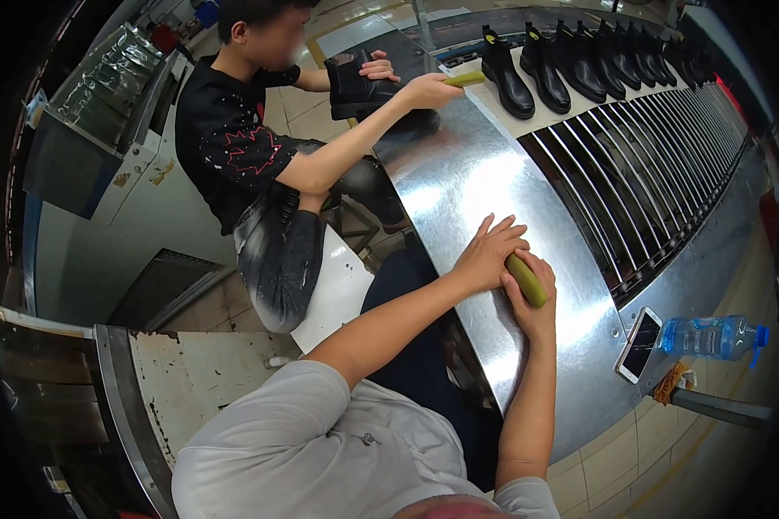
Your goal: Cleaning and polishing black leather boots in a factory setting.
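Note:
My right hand (535, 303) is wrapped round a smooth, rounded olive-green oblong piece (525, 281), like a tool handle; its far end is partly covered by fingers. My left hand (491, 253) lies beside it, touching or nearly touching the right fingers, with its own fingers stretched out over the shiny metal table (467, 186). Both hands rest near the middle of this table. To the far left, a seated person in a black T-shirt holds a similar olive-green piece (465, 79) in one hand and steadies a black boot (351, 86) with the other.
A row of black ankle boots (548, 80) stands on a pale strip beyond a metal roller conveyor (632, 164). At the table's near right lie a white phone (639, 346) and a blue-capped water bottle (710, 337). A grey machine (104, 251) stands at left.

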{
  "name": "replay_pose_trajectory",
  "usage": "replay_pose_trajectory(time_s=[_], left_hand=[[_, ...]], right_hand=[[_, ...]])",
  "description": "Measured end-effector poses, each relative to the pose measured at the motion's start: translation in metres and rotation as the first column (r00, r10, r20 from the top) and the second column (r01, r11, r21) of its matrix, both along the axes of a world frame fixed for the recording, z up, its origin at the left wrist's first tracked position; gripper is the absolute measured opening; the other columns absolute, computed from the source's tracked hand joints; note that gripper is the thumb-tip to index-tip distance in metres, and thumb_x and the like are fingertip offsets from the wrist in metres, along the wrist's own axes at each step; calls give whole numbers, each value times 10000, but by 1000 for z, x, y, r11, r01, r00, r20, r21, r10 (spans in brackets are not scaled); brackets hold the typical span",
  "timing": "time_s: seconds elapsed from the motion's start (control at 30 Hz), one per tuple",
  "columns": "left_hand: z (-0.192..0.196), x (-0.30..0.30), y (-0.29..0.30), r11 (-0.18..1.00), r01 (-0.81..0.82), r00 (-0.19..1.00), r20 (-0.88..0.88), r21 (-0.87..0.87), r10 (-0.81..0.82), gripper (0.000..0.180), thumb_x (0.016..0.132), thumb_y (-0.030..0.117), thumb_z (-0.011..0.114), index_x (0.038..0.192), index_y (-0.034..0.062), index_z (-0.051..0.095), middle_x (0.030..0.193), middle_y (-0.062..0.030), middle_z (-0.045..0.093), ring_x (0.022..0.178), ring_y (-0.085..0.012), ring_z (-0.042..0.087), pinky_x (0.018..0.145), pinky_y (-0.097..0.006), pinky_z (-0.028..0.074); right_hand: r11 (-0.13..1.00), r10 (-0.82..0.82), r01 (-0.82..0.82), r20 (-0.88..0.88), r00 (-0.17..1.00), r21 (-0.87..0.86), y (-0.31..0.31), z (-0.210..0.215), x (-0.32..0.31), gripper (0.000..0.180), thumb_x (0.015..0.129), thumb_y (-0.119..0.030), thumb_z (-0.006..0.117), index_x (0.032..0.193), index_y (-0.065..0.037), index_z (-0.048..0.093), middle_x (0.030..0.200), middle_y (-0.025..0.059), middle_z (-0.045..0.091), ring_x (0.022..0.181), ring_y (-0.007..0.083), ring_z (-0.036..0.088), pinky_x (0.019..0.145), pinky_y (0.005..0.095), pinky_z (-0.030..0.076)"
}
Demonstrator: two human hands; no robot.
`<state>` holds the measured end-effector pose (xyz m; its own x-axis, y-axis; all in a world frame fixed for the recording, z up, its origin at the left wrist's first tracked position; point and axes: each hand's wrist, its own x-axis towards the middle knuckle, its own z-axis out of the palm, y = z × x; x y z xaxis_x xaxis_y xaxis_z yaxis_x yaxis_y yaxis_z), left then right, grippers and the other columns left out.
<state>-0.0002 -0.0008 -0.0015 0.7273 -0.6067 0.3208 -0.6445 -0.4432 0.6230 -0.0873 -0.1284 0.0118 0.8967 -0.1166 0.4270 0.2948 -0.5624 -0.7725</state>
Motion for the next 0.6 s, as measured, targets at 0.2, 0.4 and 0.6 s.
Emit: replay_pose_trajectory(time_s=[0.2,0.4,0.6], left_hand=[[2,-1,-1,1000,9,1000,24,20,-9,306,748,121,672,1053,110,657,1339,-113,548,1370,-295,377,1168,-512,165],[-1,0,0,1000,-16,1000,-20,-14,16,324,729,82,672,1052,99,655,1329,-106,561,1365,-291,387,1169,-501,170],[-1,0,-2,999,-11,999,-45,-52,9,309,729,107,692,1036,102,662,1328,-104,563,1362,-292,391,1169,-501,172]], right_hand=[[932,-38,89,-149,988,351,1,-4,-3,371,833,-104,715,1166,11,601,1082,106,665,974,194,624,900,317,472],[637,-54,188,-200,978,748,-5,0,-6,385,853,-78,705,1194,41,572,1122,120,631,1016,168,612,889,284,482],[994,-49,47,17,999,102,-1,-2,-2,356,792,-26,725,1134,8,631,1186,131,632,1129,234,579,977,341,439]])
